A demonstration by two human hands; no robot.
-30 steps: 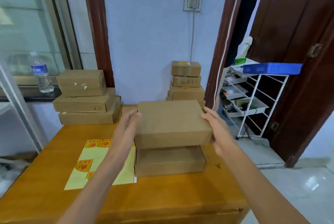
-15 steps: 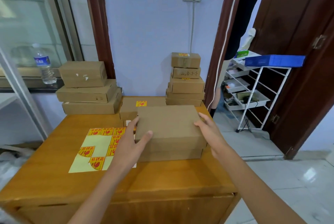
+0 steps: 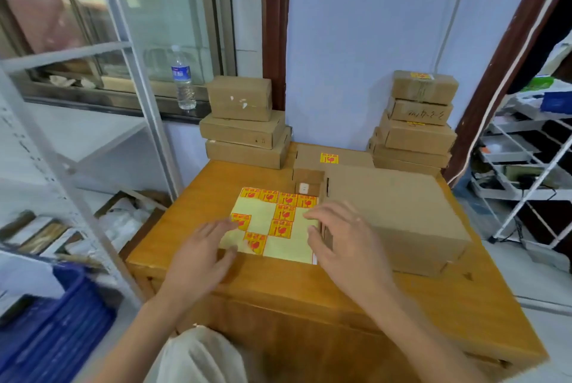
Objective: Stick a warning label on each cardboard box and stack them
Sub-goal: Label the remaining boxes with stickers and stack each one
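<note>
- Both hands are off the box now: left hand [image 3: 202, 254] lies relaxed on the label sheet [image 3: 272, 228], right hand [image 3: 346, 237] hovers loose over the sheet's 3 o'clock edge, holding nothing.
- A second ago they carried the top box [image 3: 393, 209]; it's now set down on the lower one, at 3 o'clock of the sheet.
- I'd say the next step is peeling a label; this one looks unlabelled.
- Labelled stack [image 3: 418, 122] sits at 1 o'clock, plain stack [image 3: 244, 125] at 11 on the table [image 3: 309, 299].

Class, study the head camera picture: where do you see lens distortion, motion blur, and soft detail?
Head view: wide-angle bending bows the grey metal shelf post and brown door frame; motion blur smears the blue stack at lower left and softens both the left hand and right hand; print on the yellow sheet of red warning labels is unreadable.
</note>
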